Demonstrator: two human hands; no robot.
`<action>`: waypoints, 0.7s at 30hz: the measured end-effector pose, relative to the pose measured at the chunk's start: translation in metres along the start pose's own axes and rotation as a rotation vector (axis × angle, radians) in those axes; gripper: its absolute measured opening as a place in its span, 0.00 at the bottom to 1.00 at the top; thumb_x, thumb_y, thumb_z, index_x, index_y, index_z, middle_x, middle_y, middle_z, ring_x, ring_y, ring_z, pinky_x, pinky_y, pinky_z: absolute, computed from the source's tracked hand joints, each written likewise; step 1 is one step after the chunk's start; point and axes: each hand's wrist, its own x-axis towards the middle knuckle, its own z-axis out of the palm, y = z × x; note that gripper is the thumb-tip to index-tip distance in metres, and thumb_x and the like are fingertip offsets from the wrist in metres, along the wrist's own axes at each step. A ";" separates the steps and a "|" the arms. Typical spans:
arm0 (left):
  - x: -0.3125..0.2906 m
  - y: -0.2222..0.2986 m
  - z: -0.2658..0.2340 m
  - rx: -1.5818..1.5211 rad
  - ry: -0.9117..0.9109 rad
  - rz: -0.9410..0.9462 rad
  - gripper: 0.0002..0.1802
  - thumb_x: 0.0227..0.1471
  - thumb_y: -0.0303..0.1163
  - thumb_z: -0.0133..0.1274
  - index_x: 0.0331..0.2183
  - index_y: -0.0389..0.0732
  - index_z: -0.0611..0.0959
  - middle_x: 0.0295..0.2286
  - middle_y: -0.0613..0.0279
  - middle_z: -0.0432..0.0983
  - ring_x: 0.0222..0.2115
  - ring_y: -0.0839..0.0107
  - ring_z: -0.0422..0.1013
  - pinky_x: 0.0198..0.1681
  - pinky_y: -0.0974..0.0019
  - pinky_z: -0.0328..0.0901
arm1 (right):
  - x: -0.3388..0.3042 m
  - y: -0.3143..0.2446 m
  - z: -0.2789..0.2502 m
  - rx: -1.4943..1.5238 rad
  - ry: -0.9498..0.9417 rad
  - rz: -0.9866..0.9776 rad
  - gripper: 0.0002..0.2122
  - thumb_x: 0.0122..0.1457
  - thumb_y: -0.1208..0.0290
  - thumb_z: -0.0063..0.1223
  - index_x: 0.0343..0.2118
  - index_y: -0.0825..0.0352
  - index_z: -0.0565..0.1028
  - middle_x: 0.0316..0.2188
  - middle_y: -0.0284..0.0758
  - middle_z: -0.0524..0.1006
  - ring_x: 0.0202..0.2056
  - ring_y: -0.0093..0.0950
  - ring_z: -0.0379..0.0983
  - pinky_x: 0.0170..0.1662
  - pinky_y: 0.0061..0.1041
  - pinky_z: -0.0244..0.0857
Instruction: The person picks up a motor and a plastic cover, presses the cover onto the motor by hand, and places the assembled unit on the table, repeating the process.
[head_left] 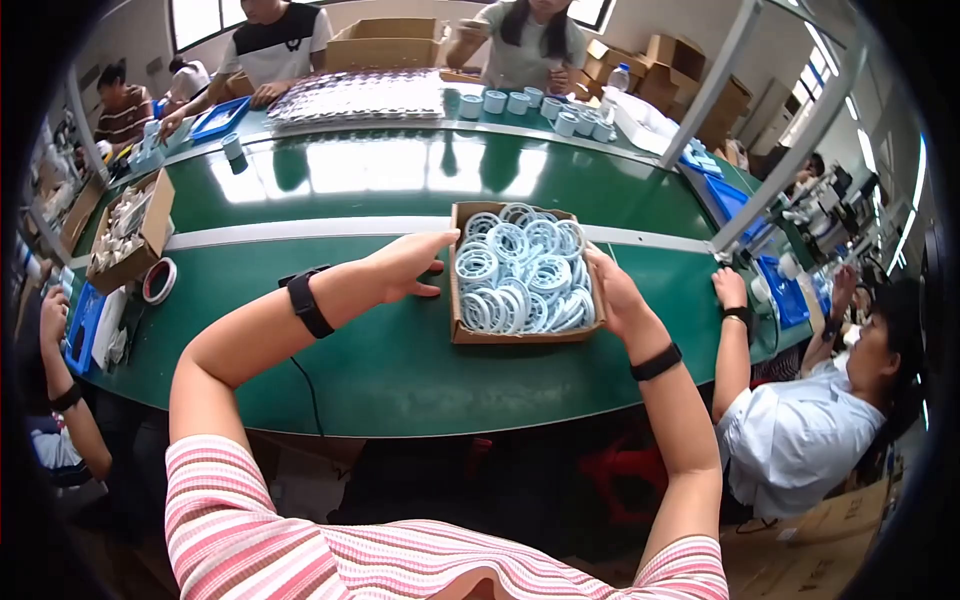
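Striped shirt [430, 555] nearest, my left hand [408, 266] spreads beside the box [522, 338]; my right hand [622, 300] flanks it, grip unclear.

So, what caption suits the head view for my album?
Left hand and right hand flank a box of pale blue rings on a green table.

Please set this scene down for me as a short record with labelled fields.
Container: open cardboard box
Contents: pale blue rings, heaped and overlapping
Left hand: at the box's left side, fingers spread; firm contact unclear
Right hand: against the box's right side
Surface: green table
Table's left end: second cardboard box, holding small parts
Far side: pale blue cylindrical parts
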 end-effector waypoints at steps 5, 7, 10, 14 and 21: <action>0.029 0.009 -0.039 0.612 0.283 0.256 0.33 0.61 0.52 0.51 0.59 0.40 0.72 0.57 0.48 0.67 0.54 0.52 0.68 0.55 0.52 0.67 | 0.028 -0.025 -0.020 0.047 0.088 0.117 0.23 0.73 0.55 0.33 0.57 0.68 0.71 0.52 0.38 0.77 0.51 0.29 0.75 0.54 0.32 0.71; 0.042 0.014 -0.067 1.174 0.413 0.433 0.29 0.60 0.48 0.52 0.54 0.37 0.76 0.53 0.45 0.70 0.52 0.51 0.70 0.52 0.52 0.69 | 0.054 -0.027 -0.033 -0.152 0.161 0.146 0.21 0.73 0.56 0.35 0.53 0.68 0.74 0.49 0.38 0.78 0.48 0.31 0.76 0.51 0.32 0.72; 0.055 -0.013 -0.069 1.376 0.583 0.556 0.25 0.58 0.45 0.54 0.50 0.37 0.78 0.51 0.44 0.70 0.52 0.47 0.68 0.52 0.48 0.67 | 0.092 -0.030 -0.064 -0.554 0.341 0.201 0.20 0.71 0.56 0.40 0.44 0.69 0.78 0.45 0.39 0.80 0.42 0.33 0.78 0.44 0.31 0.73; 0.065 -0.043 -0.057 1.346 0.567 0.780 0.22 0.59 0.41 0.55 0.50 0.37 0.78 0.53 0.45 0.69 0.56 0.45 0.66 0.58 0.46 0.62 | 0.114 -0.007 -0.108 -1.369 0.294 -0.544 0.12 0.66 0.64 0.51 0.38 0.69 0.80 0.41 0.40 0.78 0.38 0.37 0.76 0.39 0.32 0.71; 0.049 -0.028 -0.052 1.150 0.181 0.805 0.26 0.60 0.33 0.54 0.58 0.38 0.72 0.59 0.50 0.65 0.63 0.54 0.60 0.66 0.48 0.53 | 0.098 -0.014 -0.096 -1.369 0.273 -0.580 0.06 0.59 0.76 0.54 0.38 0.72 0.77 0.38 0.43 0.73 0.41 0.41 0.73 0.45 0.33 0.68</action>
